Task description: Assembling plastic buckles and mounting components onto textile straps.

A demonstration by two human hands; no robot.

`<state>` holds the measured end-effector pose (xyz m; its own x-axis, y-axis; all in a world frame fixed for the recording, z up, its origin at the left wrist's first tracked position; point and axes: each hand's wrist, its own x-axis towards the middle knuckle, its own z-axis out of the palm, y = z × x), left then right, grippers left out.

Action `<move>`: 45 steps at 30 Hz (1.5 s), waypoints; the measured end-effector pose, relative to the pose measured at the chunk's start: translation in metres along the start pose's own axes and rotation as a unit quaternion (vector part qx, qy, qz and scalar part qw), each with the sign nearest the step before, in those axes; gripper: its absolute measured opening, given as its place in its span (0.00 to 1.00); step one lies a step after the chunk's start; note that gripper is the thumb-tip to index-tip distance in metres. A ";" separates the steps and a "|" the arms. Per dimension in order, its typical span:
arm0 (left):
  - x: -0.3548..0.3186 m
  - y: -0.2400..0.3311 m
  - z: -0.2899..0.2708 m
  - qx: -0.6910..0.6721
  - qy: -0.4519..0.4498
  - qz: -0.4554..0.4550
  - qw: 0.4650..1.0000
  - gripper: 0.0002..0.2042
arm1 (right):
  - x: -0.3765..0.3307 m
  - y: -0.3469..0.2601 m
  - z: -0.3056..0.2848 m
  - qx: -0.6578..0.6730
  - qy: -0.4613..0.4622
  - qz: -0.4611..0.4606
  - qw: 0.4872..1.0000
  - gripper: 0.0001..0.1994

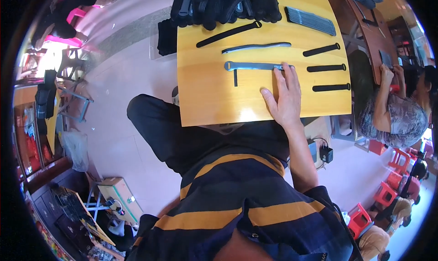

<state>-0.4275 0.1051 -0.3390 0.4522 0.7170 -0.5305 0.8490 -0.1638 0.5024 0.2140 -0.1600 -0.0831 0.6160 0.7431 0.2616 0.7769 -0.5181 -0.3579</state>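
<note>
My right hand (pixel 286 96) lies on the yellow tabletop (pixel 205 96) with fingers stretched out. Its fingertips rest on the right end of a grey strap (pixel 255 66), whose slotted, rounded end points left. A short narrow black strip (pixel 235 77) extends from below that strap toward me. Beyond it lie a thin grey-and-black strap (pixel 255 47) on its edge and a long black strap (pixel 228 34) with a slotted end. Three shorter black straps (pixel 326 68) are spaced out right of my hand. My left hand is out of sight.
A thick heap of black straps (pixel 223 7) covers the table's far edge, beside a row of grey straps (pixel 311 21). A clear bin (pixel 164 39) with black material stands to the left. At right, a person (pixel 394 110) works at a brown table (pixel 365 28).
</note>
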 end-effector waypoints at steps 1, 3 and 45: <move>0.001 0.005 -0.001 -0.001 0.006 0.001 1.000 0.14 | -0.001 0.001 -0.002 0.000 0.003 -0.001 1.000 0.35; 0.006 0.017 -0.009 -0.002 0.019 0.006 1.000 0.14 | -0.002 0.004 -0.008 0.033 0.018 0.019 0.999 0.35; 0.086 0.474 -0.081 0.267 0.197 0.221 0.917 0.18 | -0.006 0.026 0.020 0.067 0.113 -0.001 0.991 0.31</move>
<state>-0.0084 0.1445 -0.0912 0.7394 0.6731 -0.0153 0.6675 -0.7299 0.1474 0.2274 -0.1695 -0.1117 0.6403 0.6222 0.4505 0.7626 -0.4447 -0.4697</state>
